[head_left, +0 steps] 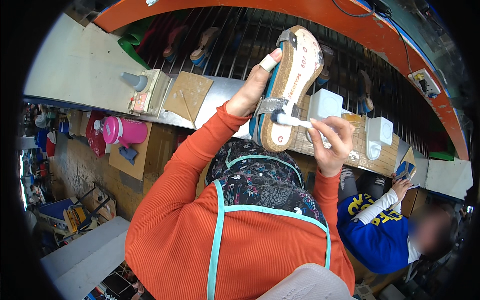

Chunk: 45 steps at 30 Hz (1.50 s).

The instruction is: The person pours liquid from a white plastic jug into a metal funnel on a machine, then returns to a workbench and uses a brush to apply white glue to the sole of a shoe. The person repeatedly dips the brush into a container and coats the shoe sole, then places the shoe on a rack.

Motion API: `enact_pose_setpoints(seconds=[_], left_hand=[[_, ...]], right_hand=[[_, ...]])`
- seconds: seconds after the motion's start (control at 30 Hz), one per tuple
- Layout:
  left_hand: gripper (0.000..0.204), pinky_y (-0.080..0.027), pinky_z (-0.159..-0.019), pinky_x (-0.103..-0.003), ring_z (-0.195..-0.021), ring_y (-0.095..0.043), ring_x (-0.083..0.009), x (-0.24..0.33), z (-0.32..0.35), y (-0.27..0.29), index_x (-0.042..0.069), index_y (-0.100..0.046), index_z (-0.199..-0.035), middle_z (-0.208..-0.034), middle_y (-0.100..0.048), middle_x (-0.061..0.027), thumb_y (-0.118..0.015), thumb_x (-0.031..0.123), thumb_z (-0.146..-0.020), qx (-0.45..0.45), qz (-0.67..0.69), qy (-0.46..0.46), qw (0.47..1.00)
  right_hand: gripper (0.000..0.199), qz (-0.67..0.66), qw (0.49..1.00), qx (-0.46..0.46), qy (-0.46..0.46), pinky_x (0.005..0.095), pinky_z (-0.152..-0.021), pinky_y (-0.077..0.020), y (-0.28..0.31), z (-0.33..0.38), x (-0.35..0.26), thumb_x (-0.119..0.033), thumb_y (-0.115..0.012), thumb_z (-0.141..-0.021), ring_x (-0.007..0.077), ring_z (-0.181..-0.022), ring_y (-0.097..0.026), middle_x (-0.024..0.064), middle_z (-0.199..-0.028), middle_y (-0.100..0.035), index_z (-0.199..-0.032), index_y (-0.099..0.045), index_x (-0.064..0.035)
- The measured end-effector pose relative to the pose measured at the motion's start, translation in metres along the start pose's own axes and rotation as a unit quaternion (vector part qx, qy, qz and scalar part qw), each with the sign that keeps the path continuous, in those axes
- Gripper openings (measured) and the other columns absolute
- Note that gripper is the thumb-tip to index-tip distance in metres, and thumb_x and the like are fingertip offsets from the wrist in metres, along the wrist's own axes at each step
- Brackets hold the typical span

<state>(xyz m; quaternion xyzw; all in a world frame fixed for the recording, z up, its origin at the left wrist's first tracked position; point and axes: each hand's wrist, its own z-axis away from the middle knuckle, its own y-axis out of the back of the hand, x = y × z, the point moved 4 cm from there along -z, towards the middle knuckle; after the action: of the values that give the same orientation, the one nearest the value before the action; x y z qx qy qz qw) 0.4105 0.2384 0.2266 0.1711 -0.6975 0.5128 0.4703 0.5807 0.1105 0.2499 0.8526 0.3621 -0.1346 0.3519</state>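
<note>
Workshop interior, with a long table (227, 90) curving across the frame below an orange-edged housing (320, 9) and a rack of dark metal rods (245, 35).

Item: one cork-edged sandal sole (295, 80), upper centre of the frame, raised in front of the table. White printed face toward the viewer; grey straps wrapped over its edges; blue along its left side.

Left hand (247, 95): closed on the sole's left edge, pale band round one digit; the remaining fingers are hidden behind the sole.

Right hand (331, 142): thumb and forefinger pinched together on a white-handled brush (296, 121), other fingers loosely curled. Dark brush head touching the sole at the lower strap.

On the table, right of centre: two white containers, one near the sole (325, 105), one farther right (380, 132). Left of centre: a brown square board (188, 92) bearing a thin stick (187, 106); beside it, a small boxy device (150, 92) with a grey cone.

Left of frame, below the table: pink jug (131, 131), cardboard box (157, 147).

Lower right: a co-worker in a blue top (372, 235), hands at a blue-and-tan piece (407, 167).
</note>
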Motion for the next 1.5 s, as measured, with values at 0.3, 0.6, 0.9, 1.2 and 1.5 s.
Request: enact_pose_setpoints(seconds=[0.3,0.6,0.9,1.2,1.5], left_hand=[[0.064,-0.057,-0.073,-0.025,-0.084,-0.068,-0.0138,-0.002,0.013,0.003,0.001,-0.055,-0.126,-0.101,-0.068,-0.0105,-0.047,0.057,-0.095,0.021,0.029,-0.032,0.999],[0.054,-0.05,-0.073,-0.024,-0.081,-0.062,-0.0096,0.001,0.04,0.058,0.001,-0.058,-0.109,-0.094,-0.065,-0.0057,-0.05,0.053,-0.096,0.177,-0.06,-0.162,0.969],[0.053,-0.047,-0.071,-0.024,-0.08,-0.058,-0.0083,0.004,0.046,0.075,0.001,-0.059,-0.105,-0.091,-0.063,-0.0038,-0.049,0.052,-0.097,0.203,-0.142,-0.21,0.946],[0.062,-0.055,-0.076,-0.027,-0.085,-0.068,-0.0127,0.012,0.037,0.087,0.0,-0.059,-0.121,-0.104,-0.069,-0.0092,-0.053,0.056,-0.093,0.164,0.074,-0.137,0.974],[0.066,-0.054,-0.072,-0.025,-0.081,-0.065,-0.0107,0.038,0.072,0.112,0.004,-0.063,-0.117,-0.101,-0.068,-0.0076,-0.059,0.062,-0.086,0.226,0.119,-0.16,0.953]], right_hand=[[0.018,-0.02,0.994,0.052,-0.092,0.0247,-0.062,-0.0381,-0.008,-0.016,0.019,-0.009,-0.079,-0.077,0.0097,-0.064,-0.049,0.0023,-0.088,-0.06,-0.094,-0.076,-0.0069],[0.014,-0.174,0.956,-0.067,-0.227,0.024,-0.065,-0.0373,-0.029,0.037,-0.013,-0.01,-0.077,-0.079,0.0088,-0.062,-0.052,0.0028,-0.088,-0.061,-0.092,-0.076,-0.0065],[0.019,0.018,0.999,-0.028,-0.015,0.0295,-0.078,-0.0339,-0.034,0.027,-0.041,-0.012,-0.08,-0.074,0.0139,-0.075,-0.057,0.0031,-0.09,-0.062,-0.092,-0.075,-0.0096],[0.024,-0.092,0.993,-0.075,0.001,0.0318,-0.08,-0.041,-0.05,0.02,-0.039,-0.005,-0.083,-0.068,0.0167,-0.083,-0.059,0.0059,-0.095,-0.061,-0.09,-0.075,-0.0089],[0.03,-0.051,0.98,-0.084,0.171,0.0302,-0.078,-0.0377,-0.075,0.0,-0.059,-0.008,-0.086,-0.064,0.0173,-0.084,-0.055,0.0035,-0.096,-0.061,-0.092,-0.077,-0.0147]])
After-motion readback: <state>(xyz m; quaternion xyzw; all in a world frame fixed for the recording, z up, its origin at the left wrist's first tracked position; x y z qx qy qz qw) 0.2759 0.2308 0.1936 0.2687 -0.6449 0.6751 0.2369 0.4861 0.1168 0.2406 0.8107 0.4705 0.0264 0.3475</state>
